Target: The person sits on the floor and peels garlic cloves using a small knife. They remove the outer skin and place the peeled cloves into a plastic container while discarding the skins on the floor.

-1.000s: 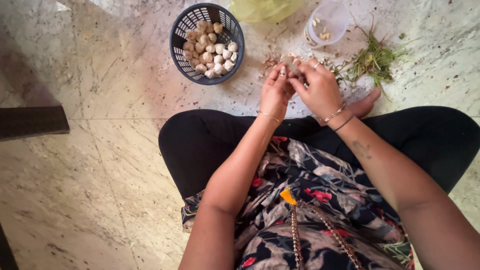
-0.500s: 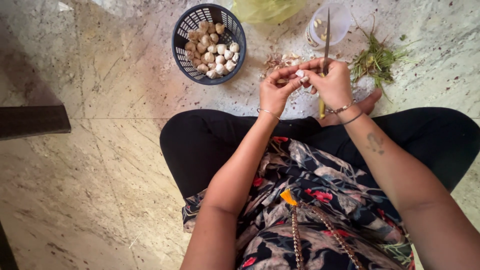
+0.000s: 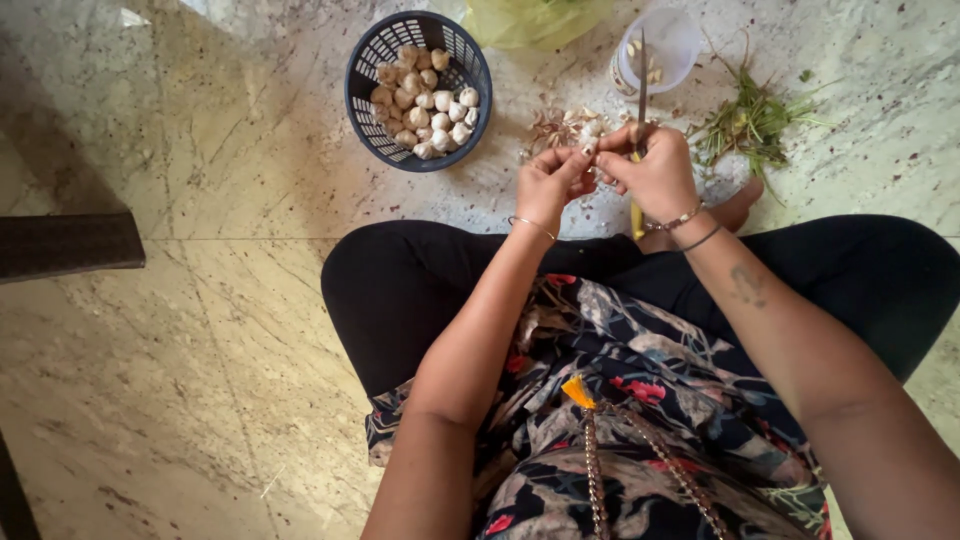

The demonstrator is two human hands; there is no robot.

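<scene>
A polished stone floor, mottled cream and green with a straight joint line across it, is seen from above, with a dark mat edge lying at the far left. Farther off, a dark blue slotted basket is filled with garlic bulbs. To its right, a scatter of papery garlic skins is spread on the floor. Just near of these, the left hand is pinched, fingertips pressed together, on a garlic clove held between both hands above the knees. The right hand is closed around a yellow-handled knife, its blade pointed away. Beyond it a clear plastic cup is stood, and green stalks are strewn at the right. Compared with a second ago, the knife blade is now raised upright into view, where none showed then.
</scene>
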